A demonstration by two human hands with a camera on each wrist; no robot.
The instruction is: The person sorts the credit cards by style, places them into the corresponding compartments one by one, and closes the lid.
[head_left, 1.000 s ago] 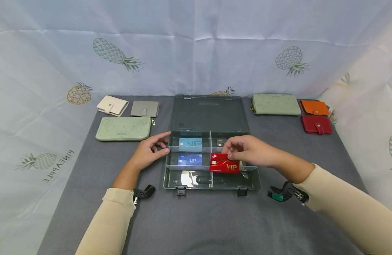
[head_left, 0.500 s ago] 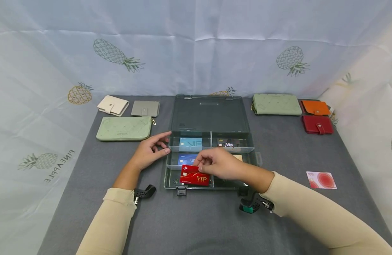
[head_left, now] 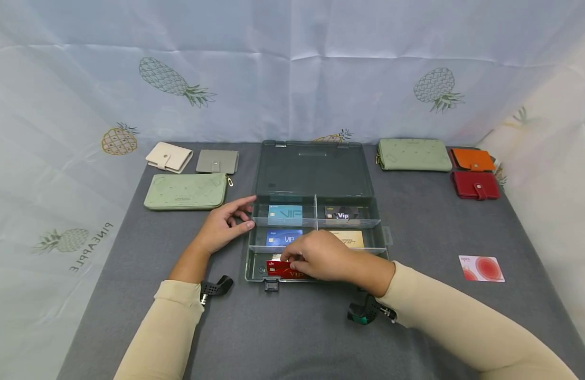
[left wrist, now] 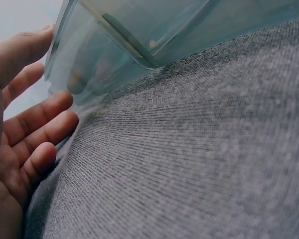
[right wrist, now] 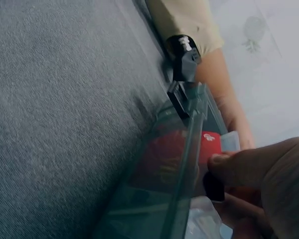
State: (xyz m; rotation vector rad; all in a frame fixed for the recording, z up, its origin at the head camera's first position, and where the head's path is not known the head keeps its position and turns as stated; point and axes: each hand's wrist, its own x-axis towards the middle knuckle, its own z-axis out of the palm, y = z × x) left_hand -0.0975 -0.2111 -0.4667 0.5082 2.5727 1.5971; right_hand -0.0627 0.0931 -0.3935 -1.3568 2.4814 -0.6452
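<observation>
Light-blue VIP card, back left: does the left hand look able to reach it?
Probably yes: the empty left hand is at the open box, and nothing lies over the light-blue card.

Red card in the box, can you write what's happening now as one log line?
right hand: pinches red card in near-left compartment of box | left hand: beside box | lid: open

Six wallets [head_left: 185, 192], six cards [head_left: 284, 215], one box [head_left: 313, 169].

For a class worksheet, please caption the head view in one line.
Right hand pinches a red VIP card in the front-left compartment of a divided box, left hand at its left edge.
</observation>
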